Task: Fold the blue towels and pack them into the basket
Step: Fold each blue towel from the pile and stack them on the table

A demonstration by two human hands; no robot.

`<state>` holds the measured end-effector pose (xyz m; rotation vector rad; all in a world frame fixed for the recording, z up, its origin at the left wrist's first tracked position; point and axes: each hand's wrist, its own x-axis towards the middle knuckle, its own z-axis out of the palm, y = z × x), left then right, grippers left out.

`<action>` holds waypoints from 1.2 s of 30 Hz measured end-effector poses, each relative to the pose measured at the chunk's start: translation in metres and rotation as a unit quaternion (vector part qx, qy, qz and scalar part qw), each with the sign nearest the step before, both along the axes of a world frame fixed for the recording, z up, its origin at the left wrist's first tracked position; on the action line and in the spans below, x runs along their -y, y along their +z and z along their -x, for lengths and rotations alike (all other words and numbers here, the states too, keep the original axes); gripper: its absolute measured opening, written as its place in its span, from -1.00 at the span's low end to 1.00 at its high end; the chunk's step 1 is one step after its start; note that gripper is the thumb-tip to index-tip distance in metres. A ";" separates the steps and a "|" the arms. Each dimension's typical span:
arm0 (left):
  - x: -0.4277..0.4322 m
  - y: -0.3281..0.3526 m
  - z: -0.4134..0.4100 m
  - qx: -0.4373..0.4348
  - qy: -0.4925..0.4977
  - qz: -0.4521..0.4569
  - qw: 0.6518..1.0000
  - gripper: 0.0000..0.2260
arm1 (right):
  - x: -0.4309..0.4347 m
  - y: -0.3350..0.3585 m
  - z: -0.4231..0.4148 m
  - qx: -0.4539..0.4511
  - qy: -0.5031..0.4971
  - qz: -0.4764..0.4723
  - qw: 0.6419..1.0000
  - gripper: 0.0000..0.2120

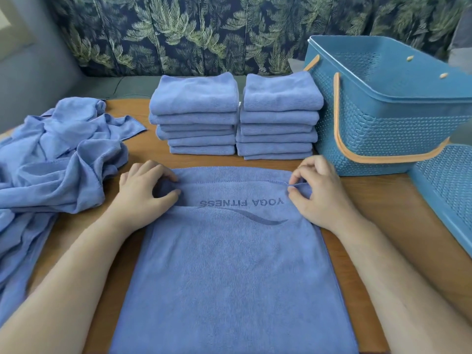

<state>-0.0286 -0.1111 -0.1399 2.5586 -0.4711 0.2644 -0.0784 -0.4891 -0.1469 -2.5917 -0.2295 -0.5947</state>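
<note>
The blue terry towel (229, 272), judged soft, light and limp, lies at 6 o'clock on the wooden bench (383, 208), left hand (146, 186) and right hand (318, 191) each pinching its far hem near a corner, the recommended hold, with the blue plastic basket (383, 134) at 2 o'clock

Basket (370, 129) cropped right; perhaps lid (447, 190) too

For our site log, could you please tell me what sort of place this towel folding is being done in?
Most likely a home living room: a wooden table stands in front of a sofa with leaf-print cushions, and the folded towels and plastic basket look like household things.
</note>
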 end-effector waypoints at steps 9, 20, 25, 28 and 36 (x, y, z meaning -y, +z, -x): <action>0.005 0.000 -0.009 0.010 0.041 0.141 0.989 -0.96 | -0.005 0.014 0.007 0.022 0.015 -0.127 0.992 -0.96; 0.018 -0.001 -0.020 0.045 0.081 0.110 0.990 -0.93 | -0.005 0.006 -0.008 -0.073 -0.059 -0.116 0.989 -0.78; 0.019 0.001 -0.017 0.052 0.085 0.100 0.990 -0.90 | -0.008 0.011 -0.007 -0.044 -0.078 -0.036 0.995 -0.87; 0.020 0.004 -0.018 0.060 0.093 0.098 0.989 -0.89 | -0.009 0.015 -0.009 -0.039 -0.092 -0.017 0.995 -0.89; 0.021 -0.006 -0.020 0.050 0.064 0.046 0.996 -0.83 | -0.014 0.005 -0.010 -0.071 -0.061 -0.005 0.996 -0.91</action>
